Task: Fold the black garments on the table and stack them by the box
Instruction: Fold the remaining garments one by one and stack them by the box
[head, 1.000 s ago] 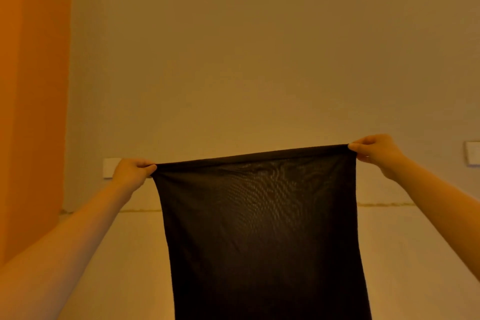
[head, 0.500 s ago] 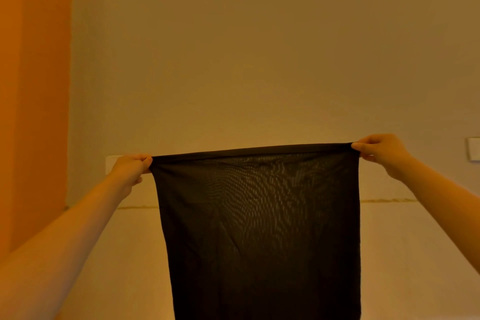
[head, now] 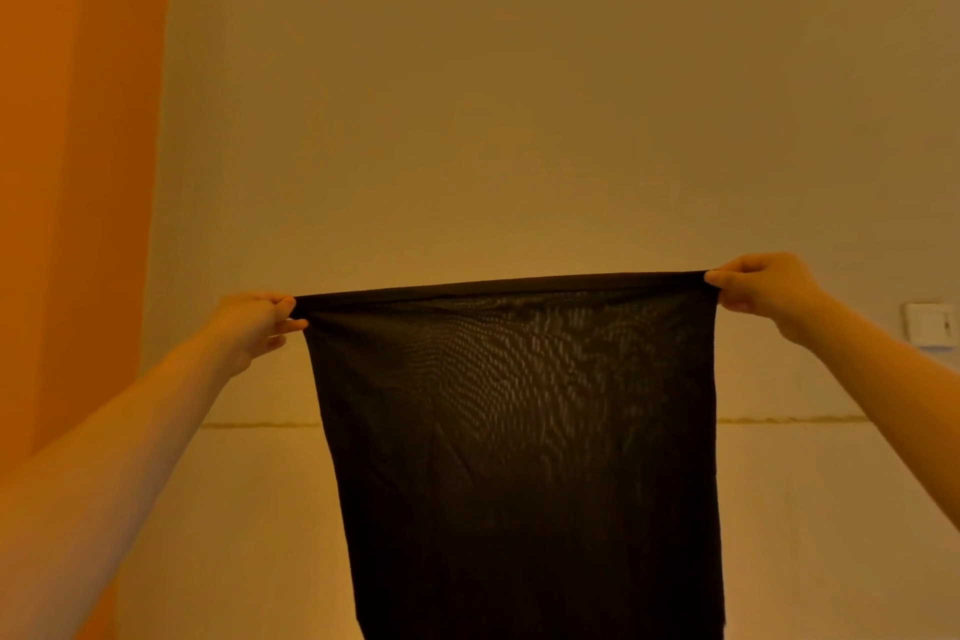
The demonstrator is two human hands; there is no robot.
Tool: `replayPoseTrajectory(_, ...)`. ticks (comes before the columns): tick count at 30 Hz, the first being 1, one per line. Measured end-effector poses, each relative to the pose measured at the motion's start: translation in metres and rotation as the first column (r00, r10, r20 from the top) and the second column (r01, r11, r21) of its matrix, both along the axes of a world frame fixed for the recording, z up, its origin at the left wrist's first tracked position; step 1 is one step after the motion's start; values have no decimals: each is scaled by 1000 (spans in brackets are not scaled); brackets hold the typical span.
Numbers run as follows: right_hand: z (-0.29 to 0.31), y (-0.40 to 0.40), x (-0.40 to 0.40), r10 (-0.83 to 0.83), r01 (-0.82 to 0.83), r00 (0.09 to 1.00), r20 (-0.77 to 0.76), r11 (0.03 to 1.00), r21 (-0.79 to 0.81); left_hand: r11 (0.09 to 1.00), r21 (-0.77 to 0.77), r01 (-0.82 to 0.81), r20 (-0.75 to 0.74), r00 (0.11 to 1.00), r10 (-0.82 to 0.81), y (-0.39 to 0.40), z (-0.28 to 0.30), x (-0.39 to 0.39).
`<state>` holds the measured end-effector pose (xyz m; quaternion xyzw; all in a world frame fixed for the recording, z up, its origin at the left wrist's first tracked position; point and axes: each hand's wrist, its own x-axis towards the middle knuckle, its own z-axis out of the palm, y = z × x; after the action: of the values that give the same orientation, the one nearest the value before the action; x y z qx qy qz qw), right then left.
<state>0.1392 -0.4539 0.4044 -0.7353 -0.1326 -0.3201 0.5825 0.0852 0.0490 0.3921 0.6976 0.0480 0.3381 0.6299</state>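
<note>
Garment (head: pixel 519 431) hangs taut; fingers (head: pixel 283 303) pinch top corners.

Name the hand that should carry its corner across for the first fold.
Probably the right hand: it pinches its corner of the black garment slightly higher than the left hand; otherwise they mirror each other.

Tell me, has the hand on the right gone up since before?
Yes. The right hand was level with the wall switch before; now it is higher than it, pinching the black garment at its corner.
</note>
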Motion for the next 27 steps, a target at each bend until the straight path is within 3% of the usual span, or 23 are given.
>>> replayPoseTrajectory(6,29,-6,-14,15,-16,998,56,1000,2,1000,-21,13,138,990,-10,-20,40,-22)
replayPoseTrajectory(13,10,4,19,24,-25,1000,-13,998,-66,1000,-13,21,108,994,-19,-20,22,14)
replayPoseTrajectory(15,-6,8,38,28,-32,998,-61,997,-66,992,73,100,93,990,-107,-18,2,32)
replayPoseTrajectory(18,-33,12,70,3,-12,991,-135,997,-71,909,396,129,-19,991,-132,-18,-30,53)
replayPoseTrajectory(22,-44,16,108,-79,50,980,-183,986,-157,831,555,-30,-32,998,57,-15,-44,96)
replayPoseTrajectory(27,-8,27,129,-103,93,993,-59,985,-148,833,488,-261,179,964,197,-16,4,130)
